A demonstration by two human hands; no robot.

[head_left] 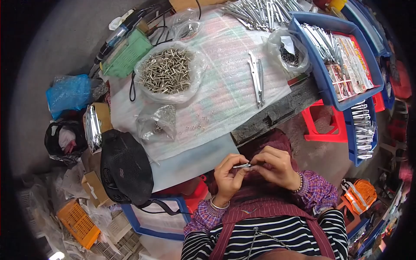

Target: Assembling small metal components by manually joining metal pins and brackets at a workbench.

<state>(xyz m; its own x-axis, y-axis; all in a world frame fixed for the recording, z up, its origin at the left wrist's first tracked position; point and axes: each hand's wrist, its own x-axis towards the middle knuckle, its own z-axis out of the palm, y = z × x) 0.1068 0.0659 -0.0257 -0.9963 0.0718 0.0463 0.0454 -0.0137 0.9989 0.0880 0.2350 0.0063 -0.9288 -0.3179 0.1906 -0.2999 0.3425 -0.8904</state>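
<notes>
My left hand (pixel 226 177) is closed in a pinch around a thin silver metal piece (pixel 241 165), held over my lap just off the table's front edge. My right hand (pixel 275 166) meets it at the piece's right end, thumb and fingertips pressed together. Whatever those right fingertips grip is too small to make out. Farther up on the table lie two long silver metal arms (pixel 256 80), side by side. To their left, a plastic bag (pixel 197 71) stands full of pin-like metal fasteners (pixel 167 71). A small clear bag (pixel 158 122) and several loose tiny parts (pixel 197 123) lie nearer to me.
A blue tray (pixel 323 89) of metal arms stands at the right, beside a bag of dark small parts (pixel 289 56). A green basket (pixel 128 54) sits at the far left. A black mesh bag (pixel 127 169) occupies the near left. Below right is a red stool (pixel 327 135).
</notes>
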